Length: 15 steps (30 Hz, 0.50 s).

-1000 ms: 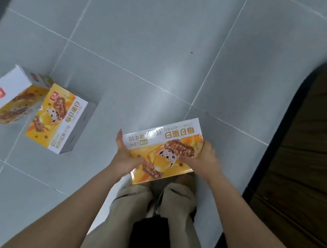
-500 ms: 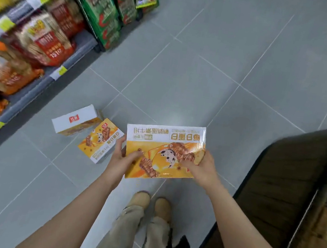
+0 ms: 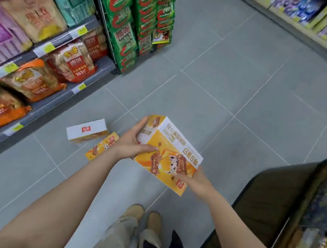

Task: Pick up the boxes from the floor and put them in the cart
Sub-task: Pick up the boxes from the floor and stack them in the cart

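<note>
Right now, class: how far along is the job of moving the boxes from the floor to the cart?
Done: nothing certain; the cart at right holds packets, but no matching box shows. In hand: one yellow box, held off the floor by the left hand and right hand. Left: two boxes on the floor, one white-sided, one yellow.

Up in the hands, a rectangular cardboard box (image 3: 167,154) shows a glossy orange-yellow face printed with brown chocolate bars and a white, dark-speckled scoop, plus white side panels carrying dark and yellow lettering and a small red logo at its near corner. Down on the pale grey tiled floor (image 3: 226,86) with thin light grout lines, a white-sided carton with a red logo (image 3: 86,130) lies beside a matching orange-yellow carton (image 3: 102,147) with the same brown-and-white print. By the floor's left edge, green-and-red packets (image 3: 140,15) and orange, red and purple bags (image 3: 43,48) line grey shelves with yellow tags.
</note>
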Each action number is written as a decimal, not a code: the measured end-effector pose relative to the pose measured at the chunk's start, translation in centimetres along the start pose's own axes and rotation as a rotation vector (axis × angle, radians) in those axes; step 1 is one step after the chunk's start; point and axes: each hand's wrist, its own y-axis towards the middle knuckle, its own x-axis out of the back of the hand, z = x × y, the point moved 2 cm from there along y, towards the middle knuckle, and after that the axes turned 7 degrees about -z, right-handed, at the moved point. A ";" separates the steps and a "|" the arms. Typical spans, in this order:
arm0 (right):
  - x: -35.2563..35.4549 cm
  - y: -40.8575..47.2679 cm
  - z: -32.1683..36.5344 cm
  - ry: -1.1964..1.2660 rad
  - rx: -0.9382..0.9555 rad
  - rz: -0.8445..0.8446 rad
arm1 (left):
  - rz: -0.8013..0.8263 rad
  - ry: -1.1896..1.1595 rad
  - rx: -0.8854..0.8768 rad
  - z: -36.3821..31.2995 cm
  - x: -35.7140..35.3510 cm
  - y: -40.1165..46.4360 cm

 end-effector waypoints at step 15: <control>0.3 -5.7 15.0 -1.012 0.663 0.159 | 0.038 0.627 -0.433 -6.3 2.3 -8.0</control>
